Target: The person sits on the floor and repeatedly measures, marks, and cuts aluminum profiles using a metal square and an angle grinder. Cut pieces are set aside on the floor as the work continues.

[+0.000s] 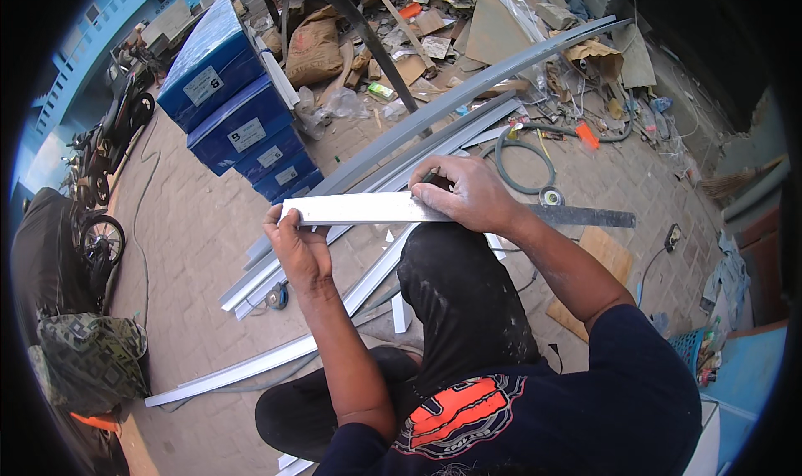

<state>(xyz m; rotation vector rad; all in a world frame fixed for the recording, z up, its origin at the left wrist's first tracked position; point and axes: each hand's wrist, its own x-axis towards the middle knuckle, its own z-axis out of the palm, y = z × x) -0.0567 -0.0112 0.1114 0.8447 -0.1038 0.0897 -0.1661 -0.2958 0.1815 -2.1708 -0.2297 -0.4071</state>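
In front of my raised knee I hold a short white metal profile [359, 209] nearly level. Its left end is pinched between the thumb and fingers of my left hand [299, 250]. My right hand [468, 193] is closed around the other end, fingers curled over the top. Beyond that hand a flat grey strip, like a steel ruler [593, 217], sticks out to the right; its part under the hand is hidden. Below lie long white metal profiles [380, 275] and a small white offcut [401, 315].
Long grey profiles [468, 83] slant across the paving. A stack of blue boxes [225, 91] stands far left, with a rubble heap [434, 45] behind. A tape measure [276, 296], a coiled hose [501, 168] and a plywood piece [606, 259] lie around me. A motorbike [102, 240] stands left.
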